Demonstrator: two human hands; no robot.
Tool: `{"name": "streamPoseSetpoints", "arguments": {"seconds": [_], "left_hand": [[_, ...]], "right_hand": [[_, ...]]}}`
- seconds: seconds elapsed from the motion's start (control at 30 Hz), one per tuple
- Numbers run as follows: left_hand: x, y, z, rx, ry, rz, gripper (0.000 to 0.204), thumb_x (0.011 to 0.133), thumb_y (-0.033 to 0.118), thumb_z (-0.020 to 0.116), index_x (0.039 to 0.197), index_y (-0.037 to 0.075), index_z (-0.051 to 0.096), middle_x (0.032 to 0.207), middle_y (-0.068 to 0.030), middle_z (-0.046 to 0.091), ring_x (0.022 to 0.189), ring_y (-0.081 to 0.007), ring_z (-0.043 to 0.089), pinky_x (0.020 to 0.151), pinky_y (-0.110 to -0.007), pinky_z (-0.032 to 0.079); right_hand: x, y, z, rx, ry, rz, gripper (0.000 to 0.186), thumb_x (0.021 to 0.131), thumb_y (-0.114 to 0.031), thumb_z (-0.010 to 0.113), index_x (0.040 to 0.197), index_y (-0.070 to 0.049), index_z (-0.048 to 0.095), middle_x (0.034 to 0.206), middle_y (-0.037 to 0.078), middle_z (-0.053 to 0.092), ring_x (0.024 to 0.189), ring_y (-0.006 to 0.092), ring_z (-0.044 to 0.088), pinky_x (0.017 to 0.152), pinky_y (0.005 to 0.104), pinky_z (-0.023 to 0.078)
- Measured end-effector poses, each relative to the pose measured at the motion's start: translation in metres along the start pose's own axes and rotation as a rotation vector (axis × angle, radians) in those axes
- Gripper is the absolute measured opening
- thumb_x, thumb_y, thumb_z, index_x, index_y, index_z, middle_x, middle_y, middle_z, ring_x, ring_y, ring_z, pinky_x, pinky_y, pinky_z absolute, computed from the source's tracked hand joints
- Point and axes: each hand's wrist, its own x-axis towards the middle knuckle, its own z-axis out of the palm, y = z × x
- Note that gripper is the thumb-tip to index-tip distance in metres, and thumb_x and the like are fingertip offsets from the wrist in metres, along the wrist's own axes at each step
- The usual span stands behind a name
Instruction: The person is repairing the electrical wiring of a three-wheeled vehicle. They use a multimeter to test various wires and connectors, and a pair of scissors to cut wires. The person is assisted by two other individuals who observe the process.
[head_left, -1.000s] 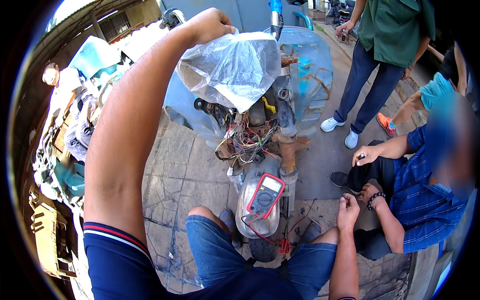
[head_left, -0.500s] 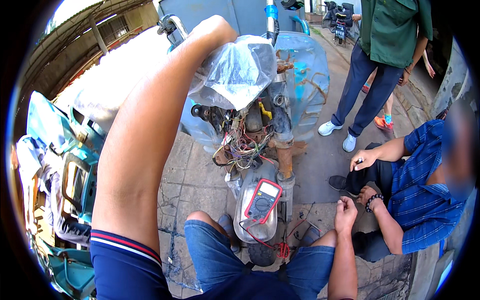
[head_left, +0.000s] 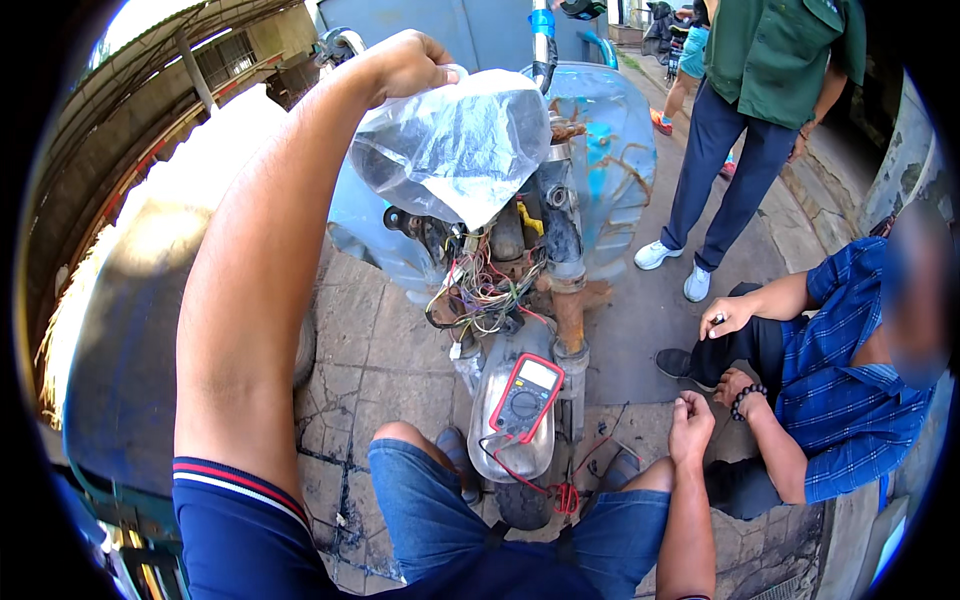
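Note:
My left hand (head_left: 412,68) is raised by the handlebar, its fingers closed on the upper left edge of a clear plastic bag (head_left: 455,140). The bag drapes over the front of a stripped motorbike. Below it hangs a tangle of coloured wires (head_left: 495,285), beside a rusty fork tube (head_left: 568,320). A red multimeter (head_left: 526,400) with a grey face rests on the front mudguard (head_left: 512,465), its red leads (head_left: 566,497) hanging down. Over my right knee, my right hand (head_left: 690,428) is closed, thumb against fingers; what it holds, if anything, is hidden.
A person in a blue checked shirt (head_left: 850,400) crouches close on my right. Another in a green shirt (head_left: 775,65) stands farther back. On the left is a dark covered load (head_left: 130,340) on a vehicle. Cracked paving (head_left: 410,330) surrounds the front wheel.
My left hand has shifted left, drawing the bag's edge with it. On the left, teal vehicle parts have given way to a dark load. A passer-by in the background has moved. My right hand stays put.

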Motion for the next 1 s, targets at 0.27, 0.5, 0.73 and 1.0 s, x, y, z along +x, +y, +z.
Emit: {"name": "streamPoseSetpoints", "arguments": {"seconds": [0.27, 0.5, 0.73, 1.0], "left_hand": [[-0.006, -0.007, 0.003, 0.012, 0.046, 0.102, 0.033, 0.095, 0.021, 0.073, 0.119, -0.001, 0.072, 0.103, -0.0089, 0.074, 0.091, -0.0171, 0.068, 0.087, -0.033, 0.054], [-0.023, -0.021, 0.001, 0.079, 0.287, 0.162, 0.04, 0.097, 0.022, 0.07, 0.13, 0.0, 0.066, 0.109, -0.0135, 0.073, 0.098, -0.0204, 0.068, 0.092, -0.034, 0.054], [-0.107, -0.055, 0.0, 0.009, 0.893, 0.35, 0.035, 0.097, 0.016, 0.068, 0.128, 0.0, 0.064, 0.107, -0.0127, 0.069, 0.096, -0.0201, 0.066, 0.089, -0.034, 0.052], [-0.344, -0.065, 0.192, -0.474, 0.582, -0.067, 0.018, 0.089, 0.0, 0.066, 0.107, 0.001, 0.061, 0.095, -0.0055, 0.057, 0.083, -0.0137, 0.054, 0.077, -0.029, 0.047]], "right_hand": [[-0.001, 0.008, -0.002, 0.001, 0.017, -0.004, 0.018, 0.091, -0.007, 0.065, 0.104, 0.005, 0.069, 0.08, 0.009, 0.068, 0.073, 0.0144, 0.061, 0.071, 0.0316, 0.052], [-0.004, 0.011, -0.003, -0.024, 0.003, -0.008, 0.017, 0.091, -0.008, 0.065, 0.103, 0.004, 0.069, 0.079, 0.009, 0.067, 0.072, 0.0151, 0.061, 0.071, 0.0319, 0.051], [-0.008, 0.003, -0.006, -0.039, -0.019, 0.006, 0.017, 0.093, -0.009, 0.065, 0.103, 0.004, 0.069, 0.077, 0.006, 0.065, 0.071, 0.0123, 0.058, 0.069, 0.0299, 0.05], [-0.022, -0.019, 0.001, -0.059, -0.044, -0.119, 0.019, 0.094, -0.011, 0.066, 0.104, 0.005, 0.07, 0.077, 0.006, 0.066, 0.07, 0.0106, 0.058, 0.066, 0.0284, 0.049]]}}
